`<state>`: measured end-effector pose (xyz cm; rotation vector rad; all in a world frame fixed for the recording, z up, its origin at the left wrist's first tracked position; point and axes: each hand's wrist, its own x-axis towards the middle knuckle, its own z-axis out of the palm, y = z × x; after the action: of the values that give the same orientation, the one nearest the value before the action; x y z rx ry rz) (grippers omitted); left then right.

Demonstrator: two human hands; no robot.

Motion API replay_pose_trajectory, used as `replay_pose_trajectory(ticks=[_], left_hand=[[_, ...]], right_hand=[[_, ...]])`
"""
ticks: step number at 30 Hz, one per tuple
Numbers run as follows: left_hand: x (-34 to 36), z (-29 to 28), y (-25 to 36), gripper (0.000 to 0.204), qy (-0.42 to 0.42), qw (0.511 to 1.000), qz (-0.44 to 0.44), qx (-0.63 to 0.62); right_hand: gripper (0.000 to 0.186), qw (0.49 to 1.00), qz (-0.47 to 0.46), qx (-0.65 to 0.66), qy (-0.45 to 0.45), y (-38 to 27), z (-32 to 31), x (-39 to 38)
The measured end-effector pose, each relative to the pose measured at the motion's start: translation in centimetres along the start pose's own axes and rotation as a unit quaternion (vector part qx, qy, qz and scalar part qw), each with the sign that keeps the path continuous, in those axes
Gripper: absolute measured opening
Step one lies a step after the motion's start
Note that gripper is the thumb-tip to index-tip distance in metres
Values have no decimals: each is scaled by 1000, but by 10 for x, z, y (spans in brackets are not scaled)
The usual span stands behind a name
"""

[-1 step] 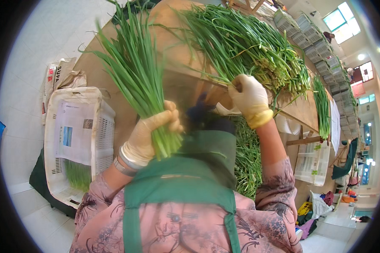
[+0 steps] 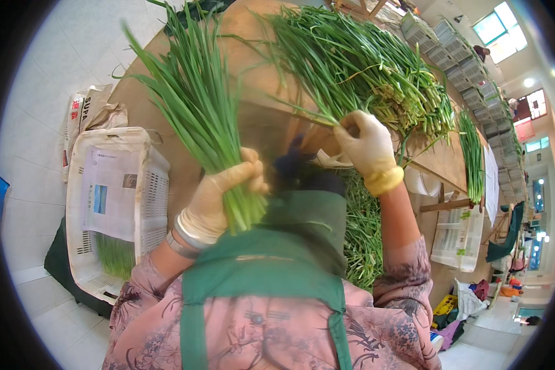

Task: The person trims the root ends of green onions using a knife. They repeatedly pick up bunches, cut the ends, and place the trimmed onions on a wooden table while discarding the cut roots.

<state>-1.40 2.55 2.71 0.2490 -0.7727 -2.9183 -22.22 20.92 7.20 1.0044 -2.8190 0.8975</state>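
In a pale glove, my left hand [image 2: 213,200] is closed round the lower stalks of a bunch of garlic chives [image 2: 197,117], whose long leaves fan up and to the left. My right hand [image 2: 367,148], gloved too with a yellow cuff, pinches a thin garlic chive stalk [image 2: 317,116] between thumb and forefinger at the table's near edge. Just beyond it lies a large heap of garlic chives [image 2: 364,68], leaves to the left and pale stalk ends to the right.
The wooden table [image 2: 246,18] carries the heap and a smaller bunch [image 2: 470,157] at its right. To the left stands a white crate [image 2: 148,179] with a paper sheet and greens inside. Loose green trimmings [image 2: 364,228] lie below my right arm. Another white crate [image 2: 455,240] sits under the table.
My right hand has shifted very slightly to the right with the stalk. The leaf tips of the bunch in my left hand have swayed a little left.
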Motion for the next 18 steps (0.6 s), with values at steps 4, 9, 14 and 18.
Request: replay_pose_trajectory(ticks=[4, 9, 14, 18], left_hand=[[-5, 7, -10, 19, 38, 998, 0, 42], [-1, 12, -21, 18, 76, 990, -34, 112], [6, 9, -39, 16, 111, 966, -44, 230], [15, 14, -53, 20, 135, 966, -63, 210]], right_hand=[[14, 989, -73, 95, 92, -7, 28, -57], [17, 970, -93, 162, 154, -19, 45, -109], [26, 966, -159, 138, 150, -7, 48, -123], [22, 968, -126, 188, 109, -5, 54, -131]])
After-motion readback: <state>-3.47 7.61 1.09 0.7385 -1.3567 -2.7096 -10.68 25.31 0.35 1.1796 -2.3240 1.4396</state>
